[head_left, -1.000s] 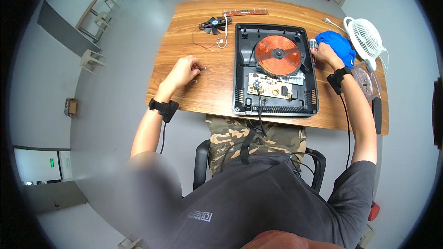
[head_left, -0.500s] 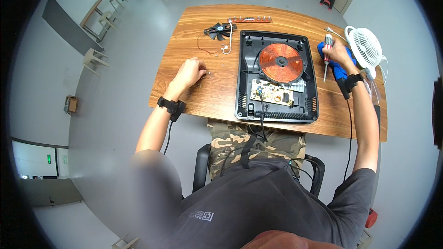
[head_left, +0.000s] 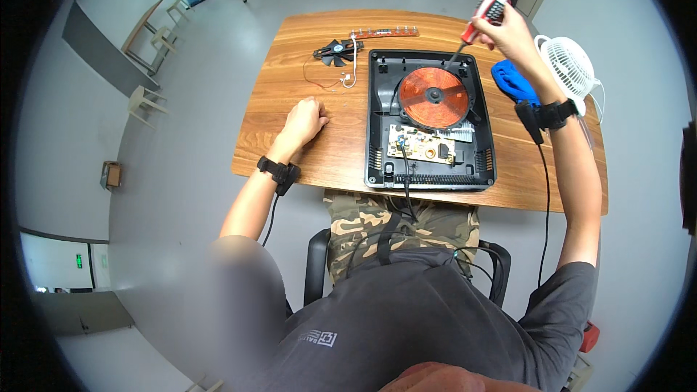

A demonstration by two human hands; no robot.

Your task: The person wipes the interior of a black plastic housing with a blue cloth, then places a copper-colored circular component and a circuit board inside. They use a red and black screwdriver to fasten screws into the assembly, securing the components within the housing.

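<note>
My right hand (head_left: 512, 38) is closed round the red, white and black handle of a screwdriver (head_left: 485, 14), raised over the table's far right part. The shaft points down and left toward the coil's far right edge; I cannot tell whether its tip touches anything. The copper coil (head_left: 417, 101) sits in an open black appliance housing (head_left: 371, 127), with a tan circuit board (head_left: 421, 147) on the near side. My left hand (head_left: 305, 120) rests on the wood left of the housing, fingers curled in; whatever they hold is hidden.
Beyond my left hand lie a small black fan (head_left: 337, 52), a narrow red board (head_left: 385, 33) and a white cable (head_left: 354, 67). At the right are a bunched blue cloth (head_left: 512, 83) and a white desk fan (head_left: 569, 65). A black cord (head_left: 406, 192) runs off the table's near edge.
My right hand has lifted the screwdriver from beside the blue cloth and swung it up and left, over the housing's far right corner. My left hand's fingers have curled in more.
</note>
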